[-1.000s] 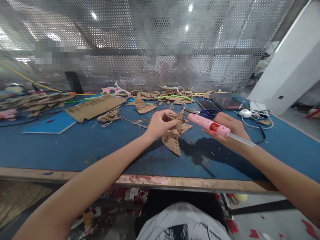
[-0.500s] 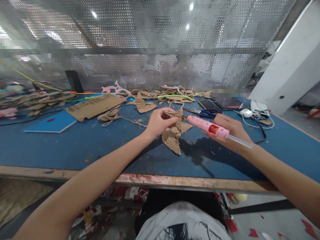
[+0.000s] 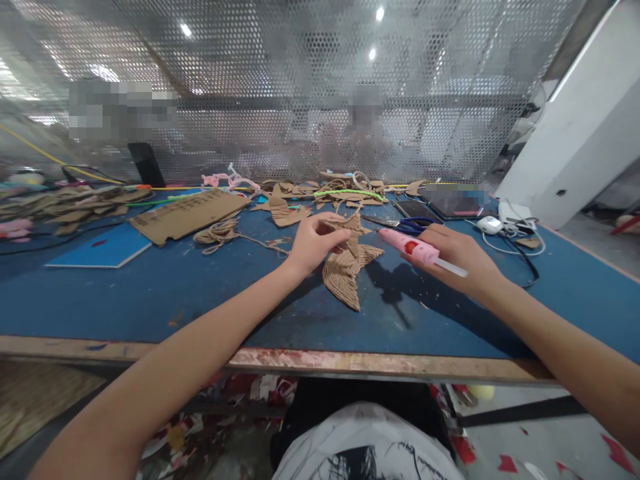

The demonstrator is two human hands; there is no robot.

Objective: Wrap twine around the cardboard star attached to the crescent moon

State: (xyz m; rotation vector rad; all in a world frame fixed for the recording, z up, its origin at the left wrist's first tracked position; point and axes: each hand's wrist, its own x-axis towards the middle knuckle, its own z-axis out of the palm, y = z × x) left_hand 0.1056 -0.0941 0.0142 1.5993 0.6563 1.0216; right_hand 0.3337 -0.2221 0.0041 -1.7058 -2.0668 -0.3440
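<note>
My left hand [image 3: 319, 241] pinches a small cut piece of cardboard [image 3: 354, 239] above the table, with twine along its upper edge. Just below it lies a tail-shaped piece covered in rows of twine [image 3: 345, 277]; whether the two are joined I cannot tell. My right hand [image 3: 450, 257] is wrapped round a pink hot glue gun [image 3: 413, 247], its nozzle pointing left towards the cardboard and a clear glue stick [image 3: 451, 267] poking out of its back. Behind the glue gun lie dark-blue-handled scissors [image 3: 414, 225]. A loose hank of twine [image 3: 216, 235] rests left of my left hand, its end running towards it.
A flat cardboard sheet [image 3: 190, 213] overlaps a blue board [image 3: 100, 248] on the left. Cardboard scraps [image 3: 290, 189] line the back, below a perforated metal screen [image 3: 280, 80]. At the right are a tablet [image 3: 453, 202] and a white charger with cables [image 3: 516, 213].
The glue gun has turned and its rear end has swung left and up, with the nozzle slightly higher. My left hand still holds the cardboard piece, which is tilted a little differently.
</note>
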